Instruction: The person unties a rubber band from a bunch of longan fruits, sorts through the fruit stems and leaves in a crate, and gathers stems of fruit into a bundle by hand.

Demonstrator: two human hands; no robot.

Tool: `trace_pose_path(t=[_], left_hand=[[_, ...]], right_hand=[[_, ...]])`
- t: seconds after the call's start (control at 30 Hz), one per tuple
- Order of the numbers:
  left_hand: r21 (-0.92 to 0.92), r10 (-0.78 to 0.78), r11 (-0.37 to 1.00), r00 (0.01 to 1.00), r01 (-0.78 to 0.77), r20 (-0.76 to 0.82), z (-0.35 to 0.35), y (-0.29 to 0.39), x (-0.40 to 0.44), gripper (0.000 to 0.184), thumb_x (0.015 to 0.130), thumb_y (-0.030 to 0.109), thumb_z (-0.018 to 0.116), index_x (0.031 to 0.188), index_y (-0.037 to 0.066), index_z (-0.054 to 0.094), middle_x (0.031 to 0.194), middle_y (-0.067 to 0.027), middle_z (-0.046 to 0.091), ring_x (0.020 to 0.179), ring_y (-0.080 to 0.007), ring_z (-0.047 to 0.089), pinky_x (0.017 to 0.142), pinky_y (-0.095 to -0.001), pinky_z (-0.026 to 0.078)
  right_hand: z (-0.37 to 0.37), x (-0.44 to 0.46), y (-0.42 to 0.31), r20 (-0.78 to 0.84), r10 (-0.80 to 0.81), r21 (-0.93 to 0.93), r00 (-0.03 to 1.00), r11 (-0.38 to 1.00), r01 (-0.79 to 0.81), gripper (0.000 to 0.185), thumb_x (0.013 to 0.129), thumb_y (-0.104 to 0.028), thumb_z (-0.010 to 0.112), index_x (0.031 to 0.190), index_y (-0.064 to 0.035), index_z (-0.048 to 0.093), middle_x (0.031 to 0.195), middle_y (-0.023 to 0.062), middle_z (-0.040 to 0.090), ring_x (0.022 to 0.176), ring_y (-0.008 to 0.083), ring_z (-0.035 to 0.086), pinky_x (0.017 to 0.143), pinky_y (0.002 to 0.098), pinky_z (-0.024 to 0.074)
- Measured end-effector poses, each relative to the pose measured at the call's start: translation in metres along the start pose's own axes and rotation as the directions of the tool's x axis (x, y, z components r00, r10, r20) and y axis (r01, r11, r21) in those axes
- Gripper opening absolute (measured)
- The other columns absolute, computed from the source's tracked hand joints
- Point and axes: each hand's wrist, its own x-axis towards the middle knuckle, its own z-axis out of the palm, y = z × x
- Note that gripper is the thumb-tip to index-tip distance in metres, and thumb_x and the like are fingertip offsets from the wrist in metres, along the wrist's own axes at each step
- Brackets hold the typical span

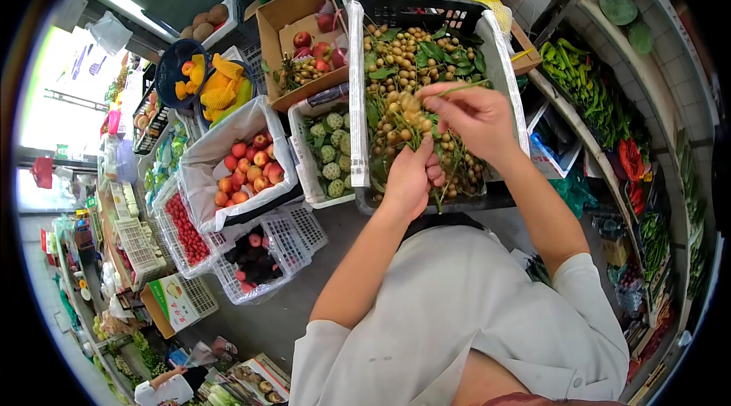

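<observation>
We noted the fruit bunch (403, 118) just beyond the left hand (411, 179), fingers pinching its stems; right hand (477, 118) pinched a twig (470, 86).

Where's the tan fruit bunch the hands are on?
Head view, just right of centre: the bunch is at the left hand and right hand, over the black crate.

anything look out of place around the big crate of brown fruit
Yes: a small bunch of similar-looking brown fruit lies in the cardboard box among red fruit, apart from the main heap in the crate.
</observation>
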Motion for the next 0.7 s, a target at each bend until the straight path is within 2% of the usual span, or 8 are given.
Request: trace_pose_path(t=[0.03,0.07,0.17,0.2,0.33,0.47,0.57,0.7], left_hand=[[-0.007,0.013,1.000,0.999,-0.013,0.037,-0.001,0.000,0.000,0.015,0.106,0.021,0.055,0.097,0.011,0.048,0.080,0.0008,0.044,0.068,-0.0127,0.042,0.063,-0.0300,0.039],[-0.008,0.016,1.000,0.999,-0.016,0.037,-0.001,-0.001,0.001,0.015,0.106,0.021,0.055,0.097,0.011,0.048,0.080,0.0008,0.044,0.068,-0.0127,0.042,0.063,-0.0300,0.039],[-0.036,0.026,0.999,1.000,-0.025,0.010,-0.008,-0.003,0.001,0.007,0.104,0.015,0.050,0.103,0.008,0.050,0.085,-0.0021,0.049,0.075,-0.0144,0.045,0.071,-0.0321,0.041],[-0.087,0.030,0.996,0.992,-0.019,0.125,-0.013,-0.003,0.003,0.008,0.103,0.015,0.048,0.105,0.007,0.051,0.088,-0.0029,0.050,0.078,-0.0146,0.046,0.074,-0.0331,0.041],[-0.252,0.112,0.968,0.917,-0.013,0.382,-0.021,-0.003,0.003,0.023,0.106,0.022,0.043,0.116,0.005,0.055,0.102,-0.0046,0.057,0.088,-0.0156,0.051,0.083,-0.0345,0.042],[-0.160,0.110,0.984,0.974,-0.078,0.199,-0.008,-0.002,0.000,0.036,0.110,0.028,0.042,0.134,0.003,0.052,0.125,-0.0073,0.060,0.105,-0.0186,0.058,0.091,-0.0339,0.045],[-0.160,0.076,0.985,0.990,-0.056,0.118,-0.006,-0.003,-0.001,0.027,0.110,0.031,0.047,0.124,0.009,0.056,0.111,-0.0013,0.059,0.092,-0.0125,0.053,0.084,-0.0325,0.044],[-0.171,0.002,0.985,0.987,0.026,0.160,-0.016,0.002,-0.005,0.025,0.111,0.029,0.047,0.117,0.008,0.057,0.105,-0.0026,0.057,0.088,-0.0142,0.052,0.078,-0.0314,0.045]], right_hand=[[0.003,-0.002,0.003,0.079,0.020,-0.069,0.997,0.997,-0.014,0.012,0.094,0.001,0.069,0.105,0.0047,0.071,0.109,0.0093,0.076,0.071,0.0074,0.066,0.056,0.0228,0.0512],[0.001,-0.007,0.003,0.144,0.001,-0.308,0.990,0.950,0.044,0.015,0.091,0.000,0.072,0.106,0.0003,0.073,0.105,0.0076,0.077,0.073,0.0109,0.069,0.060,0.0249,0.0539],[0.003,-0.021,0.014,0.179,-0.176,-0.522,0.968,0.817,0.245,0.018,0.089,-0.005,0.075,0.106,-0.0079,0.076,0.094,0.0026,0.076,0.065,0.0120,0.065,0.057,0.0257,0.0511],[0.001,-0.027,0.015,0.175,-0.155,-0.541,0.972,0.810,0.227,0.020,0.086,-0.004,0.075,0.106,-0.0073,0.076,0.095,0.0059,0.074,0.066,0.0183,0.067,0.059,0.0281,0.0544],[-0.002,-0.042,0.012,0.162,-0.134,-0.479,0.978,0.855,0.197,0.021,0.085,-0.003,0.075,0.106,-0.0052,0.075,0.104,0.0090,0.072,0.078,0.0213,0.070,0.066,0.0299,0.0578],[-0.001,-0.056,0.013,0.179,-0.138,-0.497,0.974,0.842,0.210,0.023,0.084,-0.002,0.075,0.107,-0.0037,0.074,0.114,0.0116,0.069,0.096,0.0255,0.070,0.078,0.0321,0.0597],[-0.001,-0.065,0.004,0.148,-0.143,-0.514,0.979,0.834,0.200,0.025,0.083,-0.002,0.075,0.108,-0.0040,0.073,0.120,0.0120,0.068,0.100,0.0272,0.070,0.083,0.0346,0.0592],[-0.018,-0.068,-0.014,0.343,-0.190,-0.370,0.920,0.873,0.318,0.022,0.085,-0.008,0.074,0.106,-0.0034,0.074,0.119,0.0135,0.070,0.099,0.0278,0.071,0.081,0.0360,0.0586]])
